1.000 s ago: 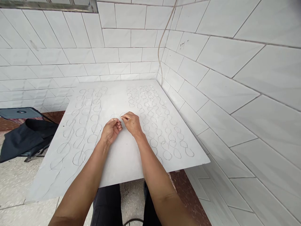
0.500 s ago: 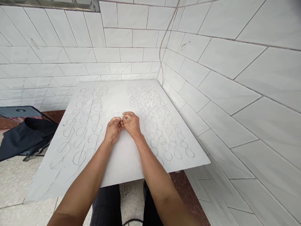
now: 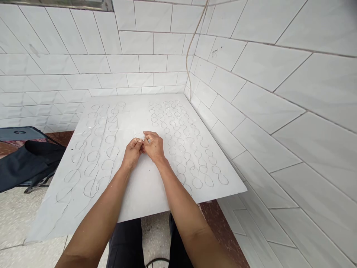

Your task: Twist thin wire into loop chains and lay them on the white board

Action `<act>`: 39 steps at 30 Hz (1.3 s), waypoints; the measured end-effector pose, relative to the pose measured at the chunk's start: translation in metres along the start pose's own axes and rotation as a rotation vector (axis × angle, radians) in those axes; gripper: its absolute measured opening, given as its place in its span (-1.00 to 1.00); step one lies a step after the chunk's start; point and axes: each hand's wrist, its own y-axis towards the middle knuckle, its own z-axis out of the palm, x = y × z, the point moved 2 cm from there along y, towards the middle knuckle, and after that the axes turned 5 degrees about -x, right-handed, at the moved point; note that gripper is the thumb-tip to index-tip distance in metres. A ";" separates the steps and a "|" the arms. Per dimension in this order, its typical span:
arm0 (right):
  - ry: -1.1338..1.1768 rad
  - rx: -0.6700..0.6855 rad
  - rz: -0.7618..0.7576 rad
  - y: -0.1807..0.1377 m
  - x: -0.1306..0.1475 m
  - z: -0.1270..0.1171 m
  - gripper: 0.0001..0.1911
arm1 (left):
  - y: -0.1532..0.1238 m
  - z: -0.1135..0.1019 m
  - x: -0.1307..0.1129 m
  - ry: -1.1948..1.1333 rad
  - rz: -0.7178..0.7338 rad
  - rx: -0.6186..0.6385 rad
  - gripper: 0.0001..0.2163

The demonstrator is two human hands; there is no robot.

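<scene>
My left hand (image 3: 132, 153) and my right hand (image 3: 154, 146) meet over the middle of a white board (image 3: 139, 201), fingertips pinched close together. Between them is a thin dark strand (image 3: 138, 134), like fine wire or thread; a bit of it shows just above the fingers. The rest is hidden by the fingers. To the right of my hands, rows of small linked dark loops (image 3: 197, 182) lie on the board. On the left are larger loops (image 3: 91, 188), crossed by long thin lines. I cannot tell whether these are wire, thread or drawn lines.
White tiled walls (image 3: 264, 89) meet behind and right of the board. A thin cable (image 3: 187, 56) hangs down the corner. At left, a dark cloth bag (image 3: 30, 160) lies by a blue-grey framed item (image 3: 28, 133). My legs (image 3: 125, 242) are under the board's front edge.
The whole view has shifted slightly, so things sit a little further left. My hands stay together in nearly the same pinch at the same place on the board.
</scene>
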 end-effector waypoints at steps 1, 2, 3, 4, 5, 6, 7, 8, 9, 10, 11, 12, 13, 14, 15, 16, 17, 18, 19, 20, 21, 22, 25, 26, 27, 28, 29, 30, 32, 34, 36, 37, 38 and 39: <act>0.004 -0.003 -0.006 0.000 0.000 0.000 -0.75 | 0.000 0.001 -0.001 0.002 -0.008 0.002 -0.76; 0.010 -0.005 -0.012 0.000 0.000 0.000 -0.74 | -0.001 0.001 -0.001 0.002 -0.017 0.003 -0.76; 0.015 -0.006 -0.018 0.000 0.000 0.000 -0.74 | -0.001 0.002 -0.001 -0.001 -0.024 0.004 -0.76; 0.018 -0.005 -0.020 0.000 0.000 0.000 -0.74 | -0.002 0.002 -0.002 -0.004 -0.028 0.004 -0.76; 0.018 -0.001 -0.018 0.000 0.000 0.000 -0.73 | -0.002 0.003 -0.002 -0.007 -0.030 0.005 -0.76; 0.016 0.005 -0.014 0.000 -0.001 0.000 -0.73 | -0.002 0.003 -0.002 -0.008 -0.032 0.006 -0.76; 0.013 0.012 -0.008 0.000 -0.001 0.000 -0.73 | -0.002 0.003 -0.002 -0.009 -0.034 0.008 -0.76; 0.007 0.021 -0.002 0.000 -0.001 0.000 -0.73 | -0.002 0.003 -0.002 -0.009 -0.036 0.008 -0.76; -0.001 0.031 0.004 0.000 -0.002 0.001 -0.73 | -0.002 0.003 -0.002 -0.007 -0.041 0.007 -0.76; -0.011 0.041 0.007 0.000 -0.002 0.001 -0.73 | -0.002 0.003 -0.001 -0.004 -0.047 0.003 -0.76; -0.023 0.050 0.008 0.000 -0.003 0.001 -0.73 | -0.002 0.002 -0.001 0.000 -0.054 -0.001 -0.76; -0.038 0.057 0.008 0.000 -0.003 0.001 -0.73 | -0.002 0.002 -0.001 0.004 -0.060 -0.006 -0.76; -0.055 0.062 0.005 0.000 -0.003 0.001 -0.73 | -0.002 0.002 -0.001 0.005 -0.065 -0.012 -0.77; -0.074 0.067 -0.002 0.000 -0.003 0.001 -0.74 | -0.002 0.002 -0.001 0.002 -0.068 -0.019 -0.77; -0.092 0.075 -0.013 0.000 -0.002 0.001 -0.74 | -0.001 0.002 -0.001 -0.007 -0.068 -0.030 -0.77; -0.110 0.084 -0.027 0.000 -0.001 0.001 -0.75 | -0.001 0.001 -0.001 -0.020 -0.066 -0.044 -0.78; -0.130 0.094 -0.041 0.000 0.000 0.001 -0.76 | -0.001 0.001 -0.001 -0.035 -0.066 -0.061 -0.78; -0.148 0.101 -0.055 -0.001 0.001 0.000 -0.78 | -0.001 0.001 -0.002 -0.051 -0.067 -0.079 -0.78; -0.162 0.101 -0.069 -0.001 0.003 0.000 -0.79 | -0.001 0.001 -0.002 -0.068 -0.070 -0.095 -0.77; -0.170 0.094 -0.083 -0.002 0.005 0.000 -0.80 | -0.001 0.001 -0.002 -0.087 -0.074 -0.108 -0.76; -0.171 0.078 -0.099 -0.002 0.007 -0.001 -0.79 | -0.001 0.001 -0.003 -0.107 -0.079 -0.118 -0.76; -0.161 0.057 -0.113 -0.003 0.010 -0.002 -0.78 | -0.001 0.000 -0.003 -0.125 -0.085 -0.127 -0.75; -0.106 -0.043 -0.090 -0.002 0.014 -0.006 -0.73 | -0.001 -0.001 -0.004 -0.187 -0.096 -0.153 -0.79; -0.094 -0.087 -0.049 -0.001 0.014 -0.008 -0.73 | 0.000 -0.001 -0.005 -0.208 -0.098 -0.157 -0.80; -0.085 -0.126 0.004 0.000 0.013 -0.009 -0.74 | 0.000 -0.001 -0.005 -0.227 -0.097 -0.158 -0.82; -0.072 -0.148 0.066 0.001 0.012 -0.010 -0.75 | 0.000 -0.001 -0.006 -0.241 -0.096 -0.156 -0.82; -0.049 -0.147 0.136 0.002 0.010 -0.011 -0.74 | -0.001 -0.001 -0.006 -0.249 -0.096 -0.151 -0.83; -0.010 -0.122 0.209 0.003 0.008 -0.010 -0.71 | -0.001 0.000 -0.007 -0.248 -0.098 -0.142 -0.83; 0.102 -0.039 0.345 0.003 0.004 -0.007 -0.64 | -0.002 0.003 -0.007 -0.230 -0.103 -0.121 -0.82; 0.194 0.016 0.431 0.002 0.001 -0.004 -0.61 | -0.004 0.007 -0.007 -0.205 -0.109 -0.092 -0.78; 0.216 0.019 0.453 0.002 0.000 -0.003 -0.62 | -0.004 0.008 -0.005 -0.167 -0.115 -0.076 -0.74; 0.207 0.011 0.452 0.002 -0.001 -0.003 -0.63 | -0.004 0.008 -0.005 -0.137 -0.116 -0.078 -0.73; 0.194 0.001 0.448 0.002 -0.001 -0.004 -0.63 | -0.004 0.007 -0.004 -0.099 -0.113 -0.090 -0.72; 0.183 -0.007 0.444 0.002 -0.001 -0.004 -0.63 | -0.004 0.006 -0.004 -0.055 -0.102 -0.115 -0.71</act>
